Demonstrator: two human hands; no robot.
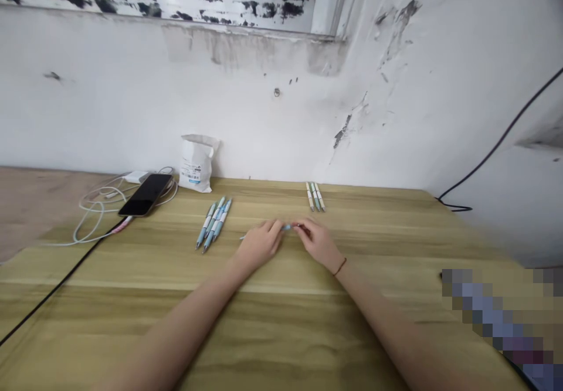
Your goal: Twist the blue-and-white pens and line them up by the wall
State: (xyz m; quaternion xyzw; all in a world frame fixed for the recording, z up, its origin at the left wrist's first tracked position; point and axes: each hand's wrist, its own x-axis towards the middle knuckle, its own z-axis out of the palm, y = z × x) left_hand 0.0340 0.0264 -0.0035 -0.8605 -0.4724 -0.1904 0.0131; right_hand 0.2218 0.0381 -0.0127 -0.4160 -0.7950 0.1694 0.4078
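Currently I see the left hand (259,244) and right hand (319,243) closed together on one pale-blue pen (287,227), low over the bench (264,332). I judge this a two-handed working step; the next move calls for a steady pinch. More blue pens (214,224) lie just left.

A glossy black smartphone (145,194) lies on the light wooden desktop (132,303), beside a white charger block (135,176) and a looped white charging cable (94,209). A white paper packet with a printed label (196,163) stands against the stained, whitewashed wall (132,109), below a window ledge with peeling black-and-white paint (237,7). A thin black cable (497,145) runs down the wall on the right. A pixelated blur (497,315) hides the lower right corner.
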